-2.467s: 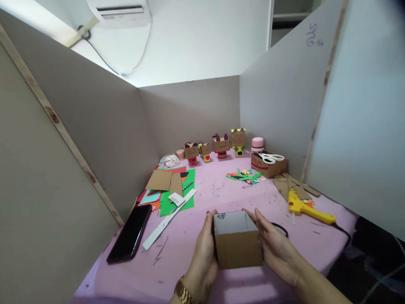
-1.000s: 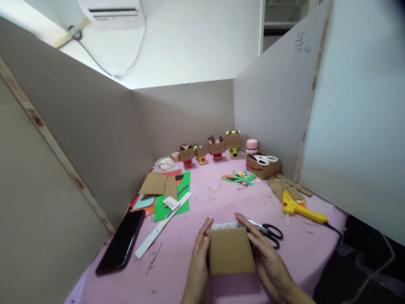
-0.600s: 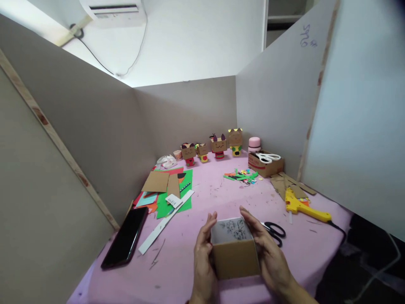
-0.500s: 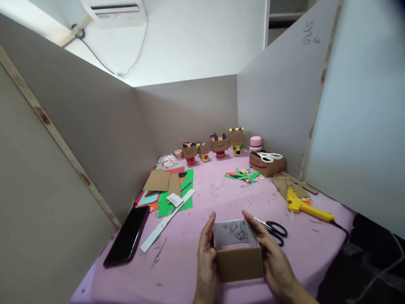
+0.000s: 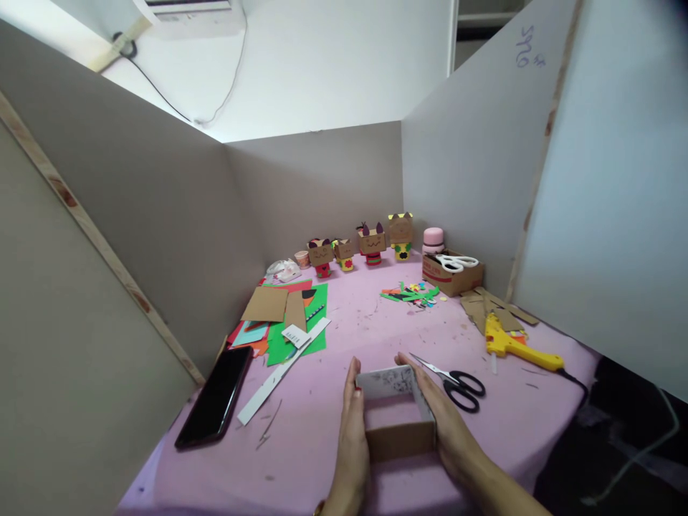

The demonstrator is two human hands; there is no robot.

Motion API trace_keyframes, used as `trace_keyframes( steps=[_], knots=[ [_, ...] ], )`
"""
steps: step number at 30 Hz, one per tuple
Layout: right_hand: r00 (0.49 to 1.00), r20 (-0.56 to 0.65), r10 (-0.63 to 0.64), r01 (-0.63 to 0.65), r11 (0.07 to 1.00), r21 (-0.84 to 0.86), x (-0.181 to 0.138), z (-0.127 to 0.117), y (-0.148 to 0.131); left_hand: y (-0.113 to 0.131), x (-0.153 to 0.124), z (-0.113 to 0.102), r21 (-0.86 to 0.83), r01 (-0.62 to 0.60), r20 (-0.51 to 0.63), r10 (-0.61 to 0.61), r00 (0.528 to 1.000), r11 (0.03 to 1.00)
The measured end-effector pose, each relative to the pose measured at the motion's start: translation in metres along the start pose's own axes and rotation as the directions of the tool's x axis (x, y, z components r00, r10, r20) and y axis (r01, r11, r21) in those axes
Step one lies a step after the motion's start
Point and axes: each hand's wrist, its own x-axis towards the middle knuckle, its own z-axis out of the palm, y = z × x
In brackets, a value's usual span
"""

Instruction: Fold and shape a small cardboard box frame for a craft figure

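A small open cardboard box (image 5: 400, 438) stands on the pink table (image 5: 333, 459) close to me. Its walls are brown outside, and the far wall is white inside with a dark print. The pink surface shows through its open middle. My left hand (image 5: 355, 423) lies flat against its left wall, fingers straight and together. My right hand (image 5: 443, 426) presses the right wall the same way. The box is held between the two palms.
Black-handled scissors (image 5: 456, 383) lie just right of the box, a yellow glue gun (image 5: 513, 345) farther right. A black phone (image 5: 215, 398), a white strip (image 5: 282, 371) and coloured paper sheets (image 5: 284, 322) lie left. Several cardboard figures (image 5: 370, 244) and a box with white scissors (image 5: 451, 272) stand at the back. Grey partition boards enclose the table.
The box was held up and tipped between my hands, its brown side turned toward me. It now sits lower on the table with its opening facing up.
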Motion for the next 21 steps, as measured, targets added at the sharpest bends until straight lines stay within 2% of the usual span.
trace_keyframes(
  steps=[6,13,21],
  knots=[
    [1.0,-0.009,-0.018,0.019,0.999,0.047,-0.008,-0.002,0.001,0.003,-0.004,0.002,-0.078,0.05,0.008,-0.05,0.999,0.996],
    [0.999,0.016,-0.04,0.041,0.999,-0.015,-0.009,0.001,0.001,0.002,0.001,0.001,0.004,0.022,0.04,-0.022,0.999,1.0],
    [0.998,0.029,0.064,-0.065,0.998,0.021,-0.005,-0.001,-0.006,0.001,0.006,-0.008,0.016,0.076,0.059,-0.077,0.995,0.997]
  ],
)
